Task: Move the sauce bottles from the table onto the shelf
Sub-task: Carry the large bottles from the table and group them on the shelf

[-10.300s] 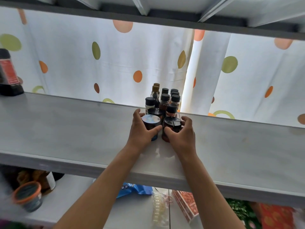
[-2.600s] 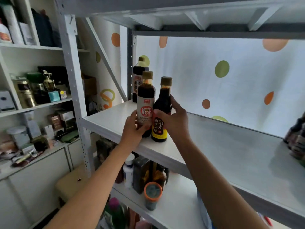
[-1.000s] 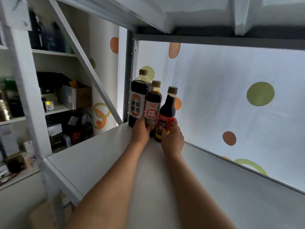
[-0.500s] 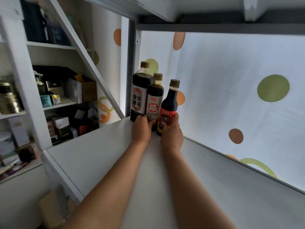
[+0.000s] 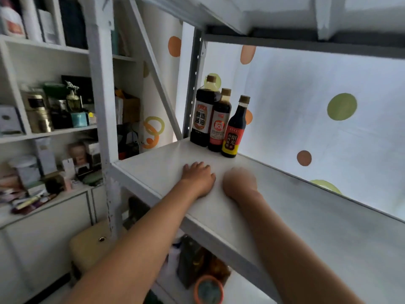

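Note:
Three dark sauce bottles stand upright in a row at the back left corner of the white shelf [image 5: 157,170]: a large one with a white label [image 5: 202,115], a middle one with a pink label [image 5: 220,123] and a slim one with a red and yellow label [image 5: 234,130]. My left hand [image 5: 198,177] lies on the shelf board nearer me, fingers relaxed, holding nothing. My right hand [image 5: 238,182] is beside it, blurred by motion, and I see nothing in it. Both hands are well apart from the bottles.
A grey upright post [image 5: 192,84] and a diagonal brace [image 5: 153,69] frame the shelf's left end. A dotted curtain [image 5: 328,119] hangs behind. Lower shelf holds dark containers [image 5: 190,262] and an orange-rimmed jar [image 5: 208,290]. Cluttered white shelving [image 5: 43,106] stands at left.
Both hands have let go of the middle and slim bottles and drawn back toward me along the shelf. The bottles stay standing in the corner.

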